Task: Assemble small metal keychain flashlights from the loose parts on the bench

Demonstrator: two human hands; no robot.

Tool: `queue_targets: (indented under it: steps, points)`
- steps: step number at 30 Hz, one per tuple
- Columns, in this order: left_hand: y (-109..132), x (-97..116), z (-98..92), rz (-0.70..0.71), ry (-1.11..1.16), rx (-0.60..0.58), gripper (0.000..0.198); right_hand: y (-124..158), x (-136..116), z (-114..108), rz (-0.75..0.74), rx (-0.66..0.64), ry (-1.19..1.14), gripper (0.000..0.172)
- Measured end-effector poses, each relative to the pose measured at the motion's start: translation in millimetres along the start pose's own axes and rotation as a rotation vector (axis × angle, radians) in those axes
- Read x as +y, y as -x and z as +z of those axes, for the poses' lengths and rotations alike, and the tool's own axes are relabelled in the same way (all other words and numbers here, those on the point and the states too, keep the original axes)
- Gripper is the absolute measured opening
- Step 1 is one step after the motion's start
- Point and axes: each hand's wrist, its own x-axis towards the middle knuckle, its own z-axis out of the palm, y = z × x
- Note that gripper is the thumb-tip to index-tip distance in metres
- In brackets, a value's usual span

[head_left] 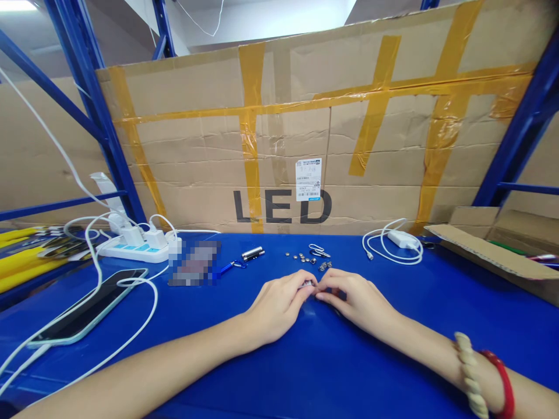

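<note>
Over the blue tabletop, my left hand is closed in a pinch on a small silvery piece, mostly hidden by the fingers. My right hand meets it from the other side, thumb and fingers pinched together at the piece's end; what they hold is too small to make out. Just beyond the fingertips lie several small round metal discs, like button cells, and a little cluster of metal parts. A small silver cylinder, like a mini flashlight, lies farther left, beside a blue item with a clip.
A phone and white cables lie at left, near a power strip. A white cord loop lies behind the discs. A charger with cable and an open cardboard box are at right. Taped cardboard stands behind.
</note>
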Motion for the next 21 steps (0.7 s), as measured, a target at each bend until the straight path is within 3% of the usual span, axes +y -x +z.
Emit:
queue_targets:
  steps: [21]
  points:
    - [-0.9,-1.3,1.0,-0.06,-0.023,-0.002,0.02,-0.8,-1.0,-0.9,0.026,0.003,0.014,0.014]
